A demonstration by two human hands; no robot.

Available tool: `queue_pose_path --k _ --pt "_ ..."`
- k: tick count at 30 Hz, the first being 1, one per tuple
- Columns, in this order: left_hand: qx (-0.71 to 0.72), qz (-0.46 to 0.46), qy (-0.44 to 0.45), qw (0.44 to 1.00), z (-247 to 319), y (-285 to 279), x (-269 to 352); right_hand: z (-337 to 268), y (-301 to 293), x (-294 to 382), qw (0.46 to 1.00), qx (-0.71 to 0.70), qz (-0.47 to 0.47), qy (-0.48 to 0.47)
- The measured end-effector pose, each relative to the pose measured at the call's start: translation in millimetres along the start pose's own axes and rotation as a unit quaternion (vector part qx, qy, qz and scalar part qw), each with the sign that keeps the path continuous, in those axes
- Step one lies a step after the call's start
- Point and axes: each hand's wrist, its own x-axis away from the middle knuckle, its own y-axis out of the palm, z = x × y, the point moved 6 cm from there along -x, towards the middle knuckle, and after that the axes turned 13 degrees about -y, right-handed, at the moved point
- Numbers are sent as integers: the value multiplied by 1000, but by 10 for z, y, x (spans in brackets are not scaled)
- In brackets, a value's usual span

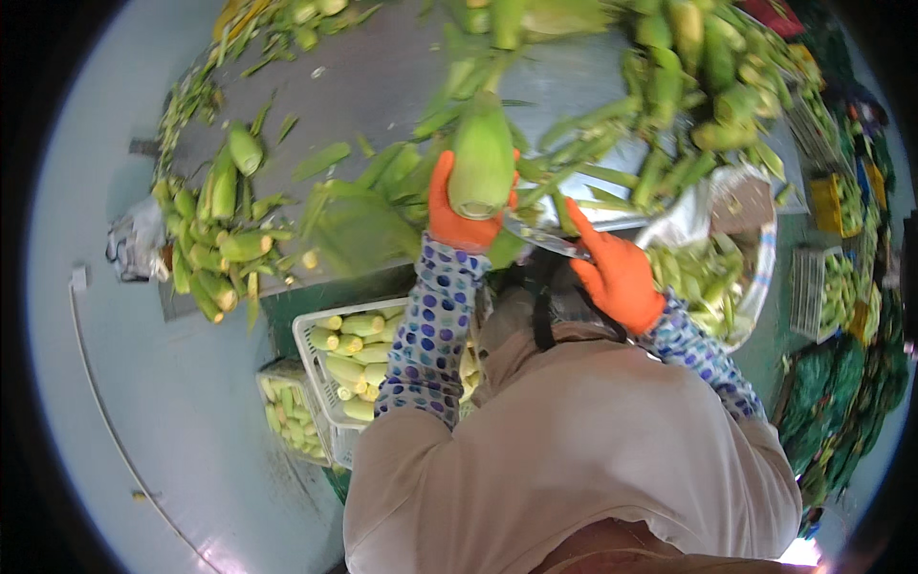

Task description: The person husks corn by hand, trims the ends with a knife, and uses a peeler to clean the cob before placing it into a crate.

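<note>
My left hand [466, 231], in an orange glove, holds an ear of corn in its green husk [482, 161] over the metal table, with the cut stem end towards me. Gloved in orange too, my right hand [618, 282] grips a knife [549, 240], its index finger extended forward. The handle is mostly hidden in the palm. The blade points left and its tip is close to the base of the ear; whether they touch I cannot tell. Loose green husk leaves [387, 168] lie around and beneath the ear.
Unhusked ears [717, 64] are heaped at the table's back right, more ears [215, 251] at its left edge. A white crate [308, 344] of trimmed ears stands below the table, beside another crate [326, 448]. A lined container [764, 287] at my right holds husks.
</note>
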Motion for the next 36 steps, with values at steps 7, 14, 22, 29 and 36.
queue_pose_path --k 7,14,22,29,36 --pt "109 45 -143 983 -1698 185 -378 53 -391 894 995 79 44 38" --pt "39 110 -169 979 -2553 351 -383 -1 -711 1587 981 83 138 104" --pt "-181 57 -105 976 -2795 620 -353 29 -824 1998 942 -65 283 171" --pt "-159 90 -138 973 -2817 747 -441 141 -1027 2062 953 178 226 96" --pt "-287 102 -167 938 -2664 697 -352 254 -976 2123 948 92 270 141"
